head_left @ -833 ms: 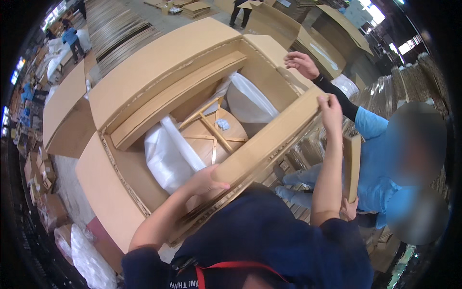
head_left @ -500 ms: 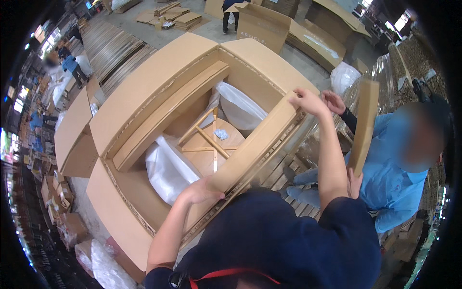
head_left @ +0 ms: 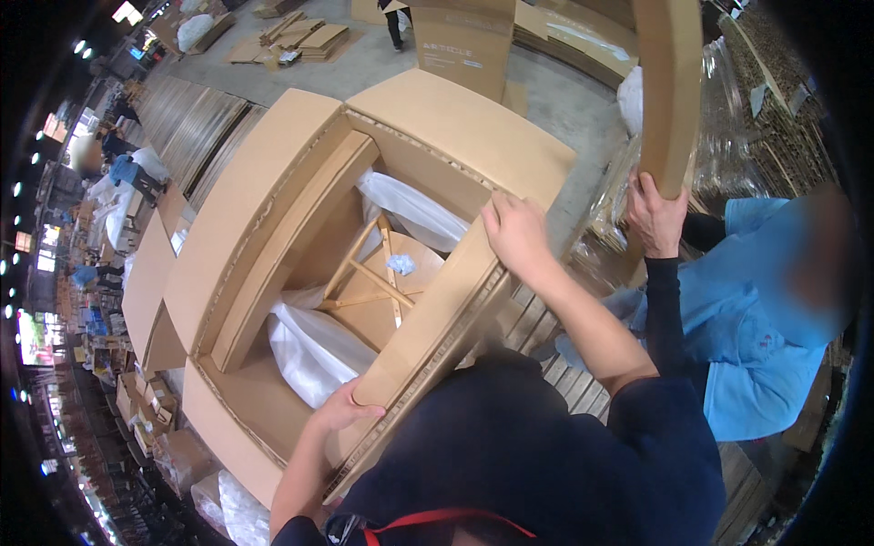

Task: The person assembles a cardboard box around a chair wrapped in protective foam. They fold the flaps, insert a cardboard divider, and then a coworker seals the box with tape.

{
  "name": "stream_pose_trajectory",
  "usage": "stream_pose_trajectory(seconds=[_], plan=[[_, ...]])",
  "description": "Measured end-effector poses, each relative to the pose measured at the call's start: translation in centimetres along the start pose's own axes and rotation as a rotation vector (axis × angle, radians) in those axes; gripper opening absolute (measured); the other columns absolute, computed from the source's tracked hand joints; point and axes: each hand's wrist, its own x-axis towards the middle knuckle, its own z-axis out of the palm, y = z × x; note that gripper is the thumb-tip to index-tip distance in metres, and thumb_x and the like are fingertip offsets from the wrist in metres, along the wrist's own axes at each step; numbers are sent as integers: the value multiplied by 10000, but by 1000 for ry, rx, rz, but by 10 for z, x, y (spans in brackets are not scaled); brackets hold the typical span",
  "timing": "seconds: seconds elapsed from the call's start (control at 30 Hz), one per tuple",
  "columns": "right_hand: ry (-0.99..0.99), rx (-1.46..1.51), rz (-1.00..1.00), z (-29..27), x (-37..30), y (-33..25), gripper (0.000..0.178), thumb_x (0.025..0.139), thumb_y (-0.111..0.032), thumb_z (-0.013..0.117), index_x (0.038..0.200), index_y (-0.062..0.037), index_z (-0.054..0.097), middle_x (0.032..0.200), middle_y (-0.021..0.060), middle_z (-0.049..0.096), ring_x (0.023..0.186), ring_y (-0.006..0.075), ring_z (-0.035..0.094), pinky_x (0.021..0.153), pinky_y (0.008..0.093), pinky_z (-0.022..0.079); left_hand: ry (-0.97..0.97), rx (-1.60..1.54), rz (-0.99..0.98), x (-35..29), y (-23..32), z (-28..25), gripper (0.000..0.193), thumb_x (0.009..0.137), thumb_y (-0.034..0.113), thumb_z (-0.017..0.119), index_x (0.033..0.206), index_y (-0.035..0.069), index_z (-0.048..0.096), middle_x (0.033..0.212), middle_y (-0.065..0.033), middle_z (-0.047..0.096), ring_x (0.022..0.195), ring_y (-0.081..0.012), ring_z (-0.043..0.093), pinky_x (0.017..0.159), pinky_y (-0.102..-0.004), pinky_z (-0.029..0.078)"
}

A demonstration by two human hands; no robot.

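A large open carton [head_left: 460, 132] stands before me, its flaps folded outward. Inside lies a round wooden tabletop [head_left: 423, 264] with a wooden leg frame [head_left: 369, 270] and a small crumpled pale-blue packet [head_left: 400, 264]. White foam wrap [head_left: 319, 350] covers parts at two sides. A long folded cardboard strip [head_left: 437, 318] runs along the carton's near side. My left hand [head_left: 341, 407] grips its near-left end, thumb outside. My right hand [head_left: 517, 235] is closed over its far-right end, fingers bent over the top. A matching strip [head_left: 296, 241] lies along the opposite wall.
At right a co-worker in a blue shirt [head_left: 756, 318] holds a long cardboard piece [head_left: 669, 91] upright. Behind stand wrapped cardboard stacks [head_left: 728, 136] and a tall open box [head_left: 464, 45]. Wooden slats [head_left: 196, 127] lie at far left. Slatted pallet boards [head_left: 583, 387] show at right.
The co-worker's long cardboard piece has gone up, with a hand now round its lower part. My right hand has shifted from pinching the strip's end to bending over its top edge. The view has shifted.
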Motion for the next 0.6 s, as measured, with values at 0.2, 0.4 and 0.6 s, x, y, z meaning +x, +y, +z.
stream_pose_trajectory(seconds=[0.2, 0.4, 0.6], plan=[[-490, 39, -169, -36, -28, 7, 250, 988, -286, 753, 1087, -68, 821, 1031, 155, 770, 1079, 376, 706, 999, 531, 543, -45, 152, -87, 14, 19, -1, 1010, 868, 365, 1002, 1706, 98, 506, 1614, -138, 650, 1501, -271, 583, 1286, -412, 433], [-579, -190, -310, -38, -34, -16, 489, 1091, -399, 648, 1261, 36, 792, 1371, 242, 727, 1418, 437, 603, 1199, 590, 444, -63, 215, -54, 26, -5, -3, 960, 923, 378, 956, 1714, 93, 492, 1610, -152, 654, 1500, -295, 588, 1277, -414, 440], [-776, -342, -163, -3, -65, -20, 757, 1192, -525, 445, 1506, 133, 647, 1739, 332, 450, 1630, 526, 410, 1354, 576, 304, 7, 126, 56, 20, -8, 9, 809, 994, 360, 873, 1665, 50, 545, 1542, -166, 703, 1436, -293, 636, 1235, -413, 474]])
